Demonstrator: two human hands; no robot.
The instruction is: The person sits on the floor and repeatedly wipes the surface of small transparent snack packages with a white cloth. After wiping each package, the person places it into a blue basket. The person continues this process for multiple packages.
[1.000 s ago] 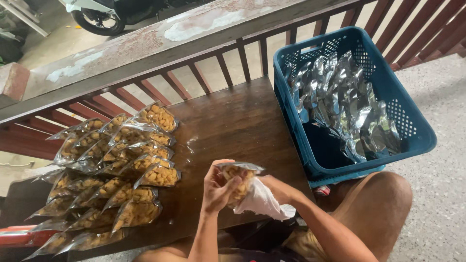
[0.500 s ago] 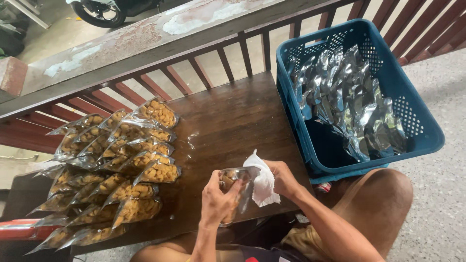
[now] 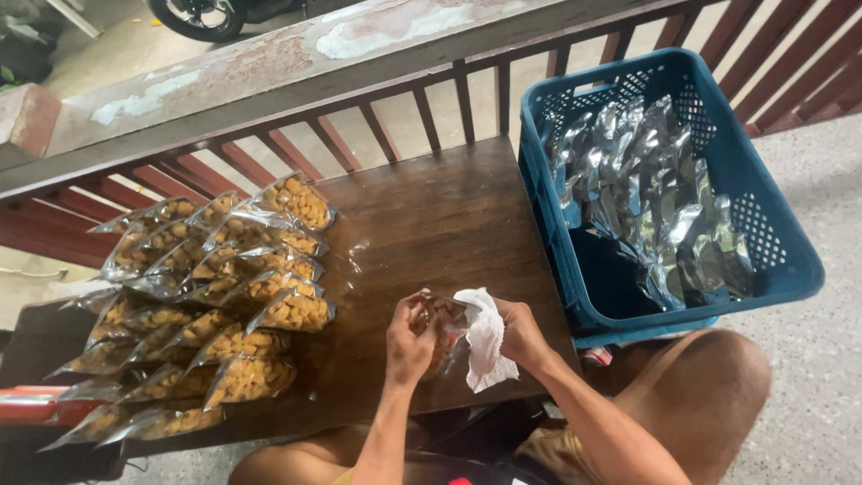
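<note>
1. Where the two hands meet above the near edge of the wooden table (image 3: 431, 216), the left hand (image 3: 409, 339) is closed around a clear snack pouch (image 3: 440, 316); the fingers hide most of the pouch.
2. The right hand (image 3: 521, 330) pinches a white cloth (image 3: 483, 337) against the pouch's right side; the cloth's lower end hangs free.
3. The pouch contents show only as a tan patch between the fingers.
4. To the left, rows of filled pouches (image 3: 206, 305) lie overlapped on the table; the lowest rows are cut off by the table end.
5. To the right, a blue crate (image 3: 772, 233) holds silvery pouches (image 3: 655, 198); what they contain cannot be seen.
6. A railing (image 3: 431, 117) runs behind the table.
</note>
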